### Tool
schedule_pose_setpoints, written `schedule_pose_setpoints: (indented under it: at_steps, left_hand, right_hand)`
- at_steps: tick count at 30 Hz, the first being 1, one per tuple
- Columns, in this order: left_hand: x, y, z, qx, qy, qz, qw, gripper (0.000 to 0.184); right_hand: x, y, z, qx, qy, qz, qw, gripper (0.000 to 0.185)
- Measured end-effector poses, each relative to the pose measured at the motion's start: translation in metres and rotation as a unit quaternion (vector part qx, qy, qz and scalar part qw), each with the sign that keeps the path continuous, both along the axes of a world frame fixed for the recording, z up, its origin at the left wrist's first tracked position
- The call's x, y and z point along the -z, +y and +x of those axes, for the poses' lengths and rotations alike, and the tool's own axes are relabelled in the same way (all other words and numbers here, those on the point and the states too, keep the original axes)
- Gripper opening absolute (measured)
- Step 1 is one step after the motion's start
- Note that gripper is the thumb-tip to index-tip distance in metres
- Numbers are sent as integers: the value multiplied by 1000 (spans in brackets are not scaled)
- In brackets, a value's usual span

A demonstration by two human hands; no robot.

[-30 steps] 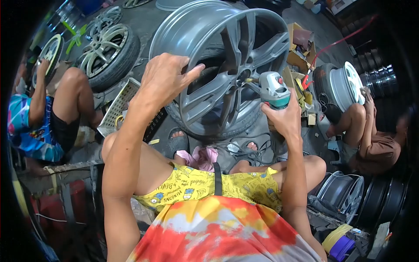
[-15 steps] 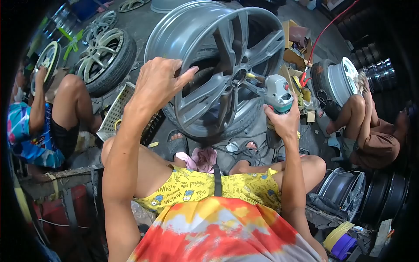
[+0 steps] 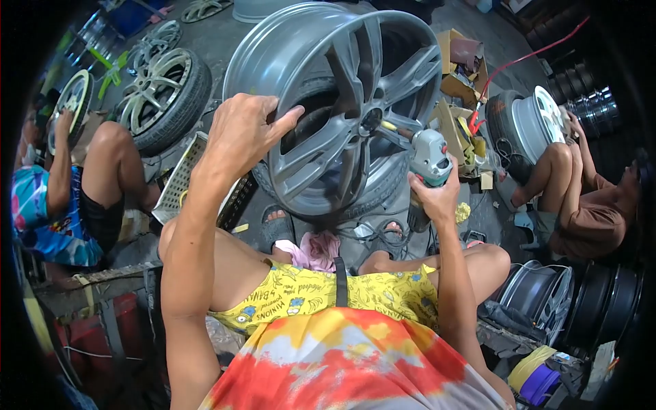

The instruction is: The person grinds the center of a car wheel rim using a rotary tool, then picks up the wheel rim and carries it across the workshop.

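Observation:
A large grey alloy wheel rim [image 3: 320,152] stands tilted in front of me, resting on a tyre [image 3: 372,202]. My left hand [image 3: 247,131] is closed over the near left edge of the rim, its thumb stretched toward the spokes. In my right hand [image 3: 437,195] is a grey and teal power grinder [image 3: 430,154], gripped by its body. Its shaft, with a yellowish tip, points left at the hub and spoke roots. Whether the tip touches the metal I cannot tell. The fingers behind the grinder are partly hidden.
A perforated crate [image 3: 183,176] stands left of my knee. Open cardboard boxes [image 3: 447,130] and a red hose [image 3: 529,51] lie to the right. Cables and a pink cloth [image 3: 316,251] are by my feet. Co-workers sit on both sides, each handling a wheel.
The grinder and my right hand have shifted slightly down and left across the hub area. My left hand keeps its hold on the rim. At right, the co-worker's head has come further into view.

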State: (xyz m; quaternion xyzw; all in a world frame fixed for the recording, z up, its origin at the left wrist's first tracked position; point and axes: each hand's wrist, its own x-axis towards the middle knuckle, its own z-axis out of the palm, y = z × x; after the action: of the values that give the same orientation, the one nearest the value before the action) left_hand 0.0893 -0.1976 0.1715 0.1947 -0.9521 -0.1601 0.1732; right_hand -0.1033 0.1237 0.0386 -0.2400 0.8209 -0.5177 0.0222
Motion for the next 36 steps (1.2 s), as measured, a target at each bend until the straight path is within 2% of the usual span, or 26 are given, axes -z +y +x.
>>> schedule_pose_setpoints:
  at_steps: [4, 6, 10, 16, 19, 22, 24, 26, 28, 31, 32, 34, 36]
  left_hand:
    - [4, -1, 1, 11, 19, 16, 1000, 52]
    - [2, 1, 1, 11, 21, 28, 999, 53]
    - [1, 2, -2, 10, 23, 5, 1000, 53]
    - [3, 1, 0, 11, 14, 13, 1000, 50]
    - [4, -2, -1, 7, 10, 13, 1000, 51]
    - [-3, 1, 1, 5, 20, -2, 1000, 53]
    - [-9, 4, 0, 25, 41, -26, 999, 54]
    - [-17, 1, 0, -1, 104, 10, 995, 55]
    - [-20, 1, 1, 15, 133, -18, 991, 56]
    - [-26, 10, -2, 50, 241, 10, 969, 59]
    - [-28, 17, -4, 59, 241, 9, 969, 59]
    - [-29, 35, -10, 128, 265, 18, 955, 56]
    - [-22, 60, -21, 203, 241, 54, 948, 49]
  right_hand:
    - [12, 2, 17, 9, 5, 10, 1000, 72]
    - [9, 2, 24, -11, -94, -27, 995, 67]
    - [-3, -7, 23, -31, -119, -65, 990, 66]
    - [-6, -19, 7, 2, -50, -111, 993, 68]
    - [-8, -10, 17, 34, 10, -9, 999, 75]
    - [-5, -7, 36, 43, -22, -7, 999, 75]
    - [-3, -3, 36, 54, -36, -27, 998, 73]
    - [3, 8, 26, 20, -100, -52, 993, 70]
    - [-1, 18, 21, 25, -99, -90, 991, 67]
    - [-24, 35, 11, 34, -180, -248, 951, 64]
    - [-37, 40, 9, 41, -141, -278, 949, 42]
    - [-72, 54, 6, 37, -117, -309, 943, 41]
    - [-102, 69, 5, 36, -85, -334, 938, 46]
